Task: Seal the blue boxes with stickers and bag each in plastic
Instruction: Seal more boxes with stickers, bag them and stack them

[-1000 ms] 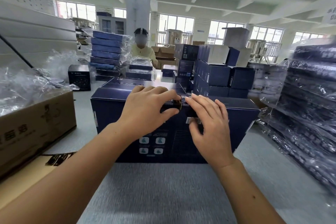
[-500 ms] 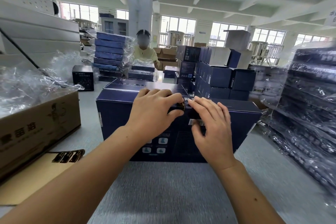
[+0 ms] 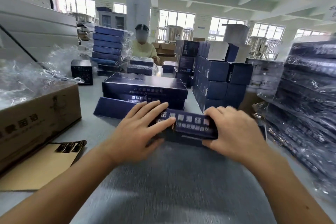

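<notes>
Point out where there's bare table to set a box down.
Bare table lies between the forearms, before the held blue box. A narrower strip runs between the cardboard carton and the stacked blue boxes. Bagged boxes crowd the right.

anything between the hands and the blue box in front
Nothing visible stands in the way. Both hands are on the blue box: the left hand lies on it with fingers straight, and the right hand grips its right end.
</notes>
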